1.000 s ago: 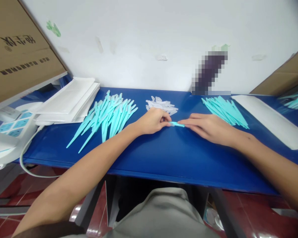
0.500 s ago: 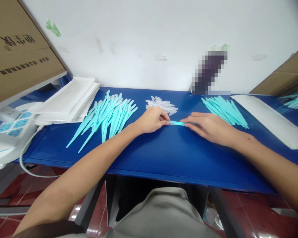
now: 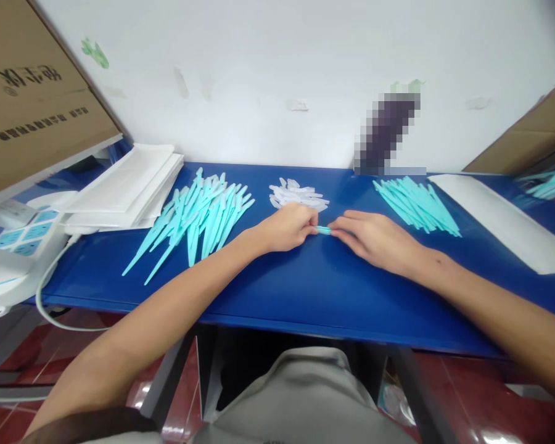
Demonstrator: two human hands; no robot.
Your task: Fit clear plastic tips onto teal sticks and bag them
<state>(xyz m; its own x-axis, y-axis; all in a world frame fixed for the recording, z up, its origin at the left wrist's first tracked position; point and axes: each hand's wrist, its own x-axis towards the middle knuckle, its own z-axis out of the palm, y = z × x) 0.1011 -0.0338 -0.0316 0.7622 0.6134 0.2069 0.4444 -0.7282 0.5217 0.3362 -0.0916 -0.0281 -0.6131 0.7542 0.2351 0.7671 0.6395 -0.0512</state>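
My left hand (image 3: 290,226) and my right hand (image 3: 372,238) meet over the middle of the blue table (image 3: 277,290). Between their fingertips is one teal plastic stick (image 3: 324,230), of which only a short piece shows. Both hands pinch it, the left at one end, the right covering the other. Just behind the hands lies a small heap of clear plastic caps (image 3: 296,194). A big loose pile of teal sticks (image 3: 198,216) lies to the left, and a neater bunch of teal sticks (image 3: 416,204) to the right.
Stacked white bags (image 3: 127,188) lie at the back left, beside a white device with blue buttons (image 3: 13,243) and its cable. Cardboard boxes (image 3: 32,92) flank both sides. A white sheet (image 3: 494,219) lies at the right. A white wall stands behind the table.
My right hand has slid left along the teal stick toward my left hand, so less of the stick shows between the fingertips.
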